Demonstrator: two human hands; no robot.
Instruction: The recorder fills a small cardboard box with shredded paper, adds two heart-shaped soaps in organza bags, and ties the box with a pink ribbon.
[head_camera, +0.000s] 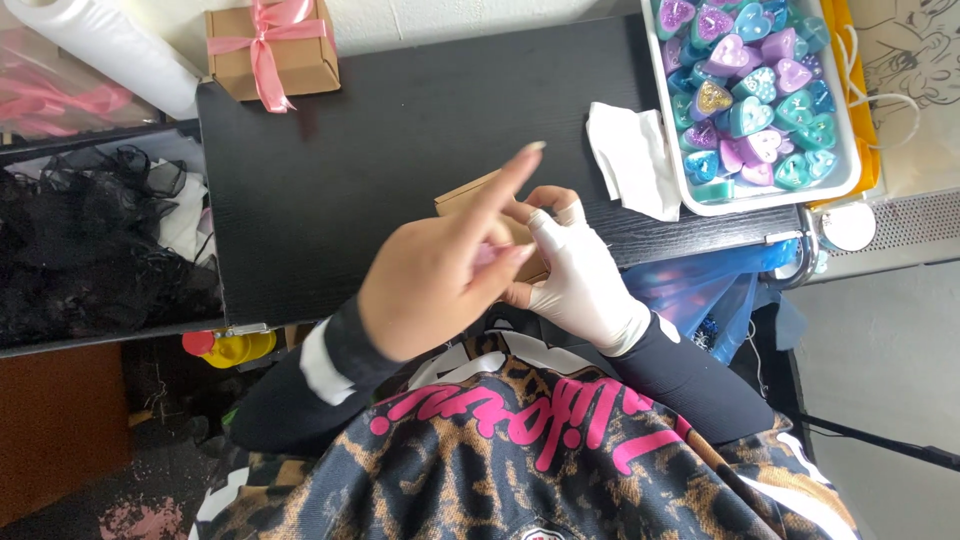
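A small brown cardboard box sits on the black table, mostly hidden behind my hands. My left hand is bare, raised over the box with the index finger stretched out and the other fingers pinching something pinkish that I cannot make out. My right hand wears a white glove with cut-off fingertips and holds the box from the right side.
A closed brown gift box with a pink ribbon stands at the back left. A white tray of several coloured heart-shaped pieces is at the back right, with white tissue paper beside it. A white roll and black fabric lie to the left.
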